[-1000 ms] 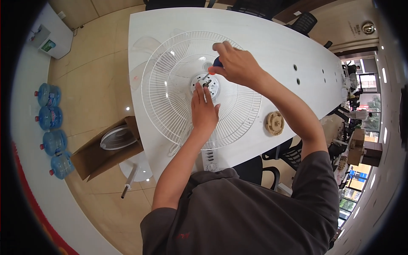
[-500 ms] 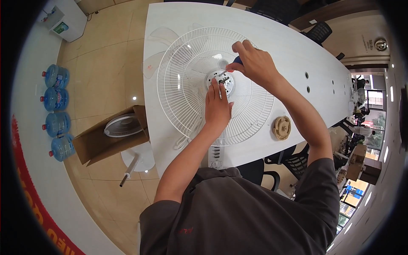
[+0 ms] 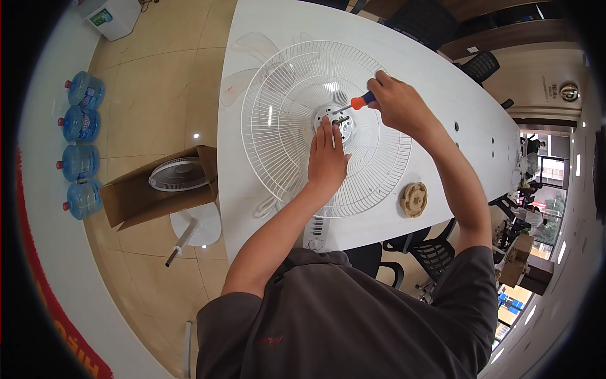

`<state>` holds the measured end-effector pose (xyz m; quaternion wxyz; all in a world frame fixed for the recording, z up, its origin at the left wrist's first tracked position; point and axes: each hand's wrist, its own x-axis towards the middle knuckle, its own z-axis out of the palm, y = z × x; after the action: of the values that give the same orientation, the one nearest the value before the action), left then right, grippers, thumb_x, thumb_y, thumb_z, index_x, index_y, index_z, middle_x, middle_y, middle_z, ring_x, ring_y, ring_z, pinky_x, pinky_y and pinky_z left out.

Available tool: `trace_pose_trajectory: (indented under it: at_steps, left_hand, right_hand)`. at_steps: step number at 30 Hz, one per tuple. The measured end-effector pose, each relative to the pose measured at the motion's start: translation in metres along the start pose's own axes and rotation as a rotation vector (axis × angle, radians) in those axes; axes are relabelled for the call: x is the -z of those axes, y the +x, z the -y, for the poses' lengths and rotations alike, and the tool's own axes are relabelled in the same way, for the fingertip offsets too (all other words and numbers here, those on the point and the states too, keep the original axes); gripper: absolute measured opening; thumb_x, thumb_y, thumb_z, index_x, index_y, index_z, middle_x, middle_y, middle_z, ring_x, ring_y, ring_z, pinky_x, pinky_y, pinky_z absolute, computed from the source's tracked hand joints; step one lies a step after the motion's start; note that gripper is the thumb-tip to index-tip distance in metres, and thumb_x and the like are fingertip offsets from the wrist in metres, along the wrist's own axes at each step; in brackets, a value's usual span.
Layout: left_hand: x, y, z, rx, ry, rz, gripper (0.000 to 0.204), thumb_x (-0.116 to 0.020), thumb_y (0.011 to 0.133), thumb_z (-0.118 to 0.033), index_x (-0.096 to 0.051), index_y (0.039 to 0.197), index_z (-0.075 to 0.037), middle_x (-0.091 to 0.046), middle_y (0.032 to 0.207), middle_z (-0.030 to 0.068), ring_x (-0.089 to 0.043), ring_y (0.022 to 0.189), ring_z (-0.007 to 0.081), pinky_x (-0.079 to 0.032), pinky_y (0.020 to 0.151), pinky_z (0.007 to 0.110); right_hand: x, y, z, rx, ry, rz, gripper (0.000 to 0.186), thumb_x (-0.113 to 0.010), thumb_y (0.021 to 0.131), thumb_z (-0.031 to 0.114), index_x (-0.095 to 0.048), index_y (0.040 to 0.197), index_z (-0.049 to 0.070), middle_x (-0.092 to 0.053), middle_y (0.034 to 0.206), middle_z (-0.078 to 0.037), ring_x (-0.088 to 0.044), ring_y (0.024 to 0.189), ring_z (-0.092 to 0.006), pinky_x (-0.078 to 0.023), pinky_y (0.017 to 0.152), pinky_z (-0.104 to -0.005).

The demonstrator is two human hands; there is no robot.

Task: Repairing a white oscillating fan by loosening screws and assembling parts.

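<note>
A white wire fan guard (image 3: 273, 165) lies on the table, its round metal centre plate (image 3: 346, 131) pierced with holes and a motor shaft (image 3: 341, 120) sticking up through it. My right hand (image 3: 403, 106) grips the blue end of a screwdriver (image 3: 358, 103) with an orange collar; the blade slants left and its tip meets the upper part of the plate. My left hand (image 3: 327, 163) rests palm down on the guard, its fingers stretched out to the plate beside the shaft. The screw itself is too small to make out.
A clear fan blade (image 3: 232, 88) lies left of the guard, a tan round part (image 3: 414, 199) to its right. A panel with buttons (image 3: 315, 234) sits at the near edge. On the floor stand an open carton (image 3: 126, 199), a round base (image 3: 205, 224) and several water bottles (image 3: 82, 161).
My right hand has moved right and slightly down, so more of the screwdriver shows and it leans lower. My left fingers stay on the plate. The whole view has shifted slightly.
</note>
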<state>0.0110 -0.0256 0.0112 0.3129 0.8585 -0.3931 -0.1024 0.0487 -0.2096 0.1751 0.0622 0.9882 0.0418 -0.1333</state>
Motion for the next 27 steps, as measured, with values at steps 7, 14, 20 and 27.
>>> trace_pose_trajectory:
  at_steps: [7, 14, 20, 27]
  left_hand:
    - [0.002, -0.001, 0.0, 0.009, -0.038, -0.01, 0.079, -0.072, 0.09, -0.027, -0.035, 0.146, 0.015, -0.022, 0.158, 0.0356, -0.032, 0.143, 0.0464, -0.032, 0.117, 0.05]
    - [-0.001, -0.001, 0.0, 0.006, -0.048, -0.028, 0.079, -0.073, 0.089, -0.026, -0.036, 0.146, 0.014, -0.022, 0.158, 0.0356, -0.032, 0.143, 0.0466, -0.033, 0.116, 0.051]
    - [-0.001, -0.002, 0.002, 0.009, -0.061, -0.033, 0.079, -0.073, 0.089, -0.026, -0.036, 0.146, 0.013, -0.022, 0.158, 0.0356, -0.032, 0.144, 0.0462, -0.033, 0.117, 0.05]
    - [-0.001, -0.001, 0.0, 0.007, -0.059, -0.033, 0.079, -0.074, 0.088, -0.025, -0.036, 0.146, 0.014, -0.022, 0.158, 0.0357, -0.032, 0.143, 0.0465, -0.033, 0.116, 0.05]
  right_hand:
    - [0.002, 0.0, 0.018, -0.231, 0.133, -0.163, 0.033, -0.073, 0.093, 0.027, -0.057, 0.111, 0.004, -0.069, 0.106, -0.019, -0.07, 0.071, -0.0278, -0.055, 0.06, -0.0326]
    - [-0.011, 0.001, -0.002, 0.148, 0.182, -0.197, 0.046, -0.074, 0.092, 0.038, -0.055, 0.112, 0.001, -0.066, 0.111, -0.02, -0.071, 0.072, -0.0289, -0.056, 0.061, -0.0348]
    - [0.013, 0.008, 0.026, -0.445, 0.223, 0.082, 0.048, -0.082, 0.086, 0.03, -0.054, 0.11, 0.001, -0.06, 0.106, -0.016, -0.072, 0.083, -0.0279, -0.056, 0.068, -0.0335]
    - [-0.004, 0.0, 0.003, 0.058, 0.269, -0.211, 0.05, -0.076, 0.089, 0.044, -0.054, 0.108, 0.003, -0.067, 0.084, -0.015, -0.072, 0.08, -0.0273, -0.055, 0.065, -0.0335]
